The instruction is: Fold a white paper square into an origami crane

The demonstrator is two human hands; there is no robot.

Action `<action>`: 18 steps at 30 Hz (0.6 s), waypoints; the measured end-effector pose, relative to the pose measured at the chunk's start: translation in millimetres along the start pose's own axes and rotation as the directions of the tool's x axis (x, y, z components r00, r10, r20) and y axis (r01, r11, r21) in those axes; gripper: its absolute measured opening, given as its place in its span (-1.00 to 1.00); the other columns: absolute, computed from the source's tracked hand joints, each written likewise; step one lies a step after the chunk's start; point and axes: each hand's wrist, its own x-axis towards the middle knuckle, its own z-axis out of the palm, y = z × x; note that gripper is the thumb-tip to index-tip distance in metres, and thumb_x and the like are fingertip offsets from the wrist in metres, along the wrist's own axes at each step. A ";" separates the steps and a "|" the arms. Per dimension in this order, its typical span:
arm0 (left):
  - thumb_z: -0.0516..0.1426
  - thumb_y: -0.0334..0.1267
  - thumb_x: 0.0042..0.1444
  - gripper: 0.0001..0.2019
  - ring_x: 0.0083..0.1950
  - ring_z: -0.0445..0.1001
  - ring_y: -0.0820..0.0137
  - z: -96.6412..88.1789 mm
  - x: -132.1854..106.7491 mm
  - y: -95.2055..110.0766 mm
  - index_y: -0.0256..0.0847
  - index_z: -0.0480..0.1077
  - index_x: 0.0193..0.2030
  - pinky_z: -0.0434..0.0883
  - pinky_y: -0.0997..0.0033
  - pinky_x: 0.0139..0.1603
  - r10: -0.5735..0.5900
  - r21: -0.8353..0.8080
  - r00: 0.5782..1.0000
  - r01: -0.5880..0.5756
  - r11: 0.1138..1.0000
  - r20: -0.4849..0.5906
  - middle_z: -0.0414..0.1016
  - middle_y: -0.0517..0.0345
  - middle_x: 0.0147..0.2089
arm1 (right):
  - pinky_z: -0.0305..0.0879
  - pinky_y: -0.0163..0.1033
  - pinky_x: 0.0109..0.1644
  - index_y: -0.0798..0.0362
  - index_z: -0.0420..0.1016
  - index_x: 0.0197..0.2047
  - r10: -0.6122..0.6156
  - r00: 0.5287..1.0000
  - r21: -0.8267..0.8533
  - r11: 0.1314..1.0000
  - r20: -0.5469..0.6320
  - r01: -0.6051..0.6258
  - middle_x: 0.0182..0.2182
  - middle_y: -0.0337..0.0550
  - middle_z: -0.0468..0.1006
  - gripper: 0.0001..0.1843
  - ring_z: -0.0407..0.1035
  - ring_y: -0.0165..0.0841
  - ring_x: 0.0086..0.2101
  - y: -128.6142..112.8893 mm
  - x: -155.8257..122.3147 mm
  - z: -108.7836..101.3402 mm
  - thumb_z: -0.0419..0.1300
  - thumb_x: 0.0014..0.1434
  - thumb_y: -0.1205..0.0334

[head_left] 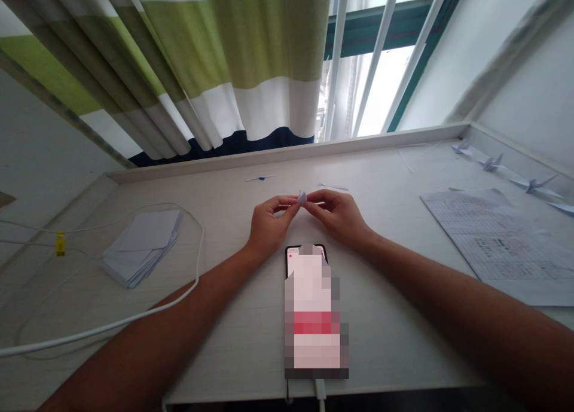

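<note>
Both my hands meet above the middle of the pale wooden desk. Between them is a small folded piece of pale lilac paper. My left hand pinches its left side with thumb and fingertips. My right hand pinches its right side, fingers curled. A phone lies flat on the desk just in front of my wrists, screen up, with a cable plugged in at its near end.
A stack of lilac paper squares lies at the left, ringed by a white cable. A printed sheet lies at the right. Folded paper cranes line the far right edge. Striped curtain and window behind.
</note>
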 end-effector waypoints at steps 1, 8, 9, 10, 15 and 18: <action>0.35 -0.12 0.14 -0.82 0.04 0.65 0.21 0.3 -0.2 0.4 -0.18 0.64 -0.24 0.52 0.12 0.18 0.008 -0.008 1.000 -0.008 1.000 -0.003 0.71 0.00 -0.02 | 0.54 -0.06 -0.02 0.03 0.70 -0.17 -0.002 1.000 0.001 1.000 0.006 0.002 -0.20 -0.06 0.73 -0.64 0.59 -0.20 -0.18 0.0 -0.2 0.2 0.35 0.22 -0.11; 0.35 -0.12 0.14 -0.82 -0.02 0.66 0.23 0.2 -0.2 1.1 -0.18 0.62 -0.24 0.53 0.12 0.14 0.034 0.036 0.999 -0.033 0.999 -0.020 0.71 0.02 -0.11 | 0.53 -0.07 -0.06 0.04 0.67 -0.23 -0.016 1.000 -0.048 0.999 -0.026 0.015 -0.28 -0.08 0.71 -0.67 0.57 -0.22 -0.25 1.1 -0.8 0.6 0.35 0.23 -0.08; 0.35 -0.12 0.14 -0.82 -0.04 0.65 0.24 0.3 -0.1 0.9 -0.18 0.62 -0.25 0.53 0.14 0.12 0.042 0.039 0.999 -0.041 0.998 -0.024 0.71 0.03 -0.12 | 0.53 -0.07 -0.07 0.04 0.67 -0.24 -0.019 0.999 -0.054 0.998 -0.027 0.017 -0.29 -0.08 0.71 -0.66 0.57 -0.22 -0.25 1.2 -0.8 0.4 0.34 0.23 -0.10; 0.35 -0.12 0.13 -0.82 -0.05 0.65 0.25 0.4 0.0 0.5 -0.18 0.62 -0.26 0.54 0.15 0.11 0.048 0.033 0.999 -0.047 0.998 -0.024 0.71 0.04 -0.13 | 0.54 -0.07 -0.07 0.04 0.66 -0.25 -0.021 0.999 -0.056 0.998 -0.027 0.019 -0.29 -0.09 0.71 -0.64 0.57 -0.22 -0.26 1.2 -0.7 0.2 0.34 0.23 -0.11; 0.34 -0.13 0.15 -0.82 -0.04 0.65 0.26 1.4 -0.6 -1.6 -0.20 0.61 -0.24 0.55 0.18 0.09 0.048 -0.028 0.999 -0.049 0.998 -0.008 0.70 0.01 -0.11 | 0.56 -0.05 -0.04 0.04 0.66 -0.21 -0.042 0.999 -0.031 0.999 -0.013 0.042 -0.26 -0.09 0.71 -0.62 0.59 -0.22 -0.22 2.4 -1.0 1.3 0.35 0.22 -0.14; 0.32 -0.18 0.19 -0.87 0.01 0.64 0.27 0.8 -1.0 -1.4 -0.18 0.61 -0.22 0.54 0.16 0.13 0.119 0.002 0.993 -0.119 0.993 -0.011 0.70 0.02 -0.07 | 0.58 -0.06 -0.02 0.01 0.66 -0.16 -0.146 0.989 -0.054 0.988 -0.027 0.144 -0.18 -0.09 0.72 -0.71 0.60 -0.23 -0.16 3.1 -2.1 2.1 0.34 0.26 -0.05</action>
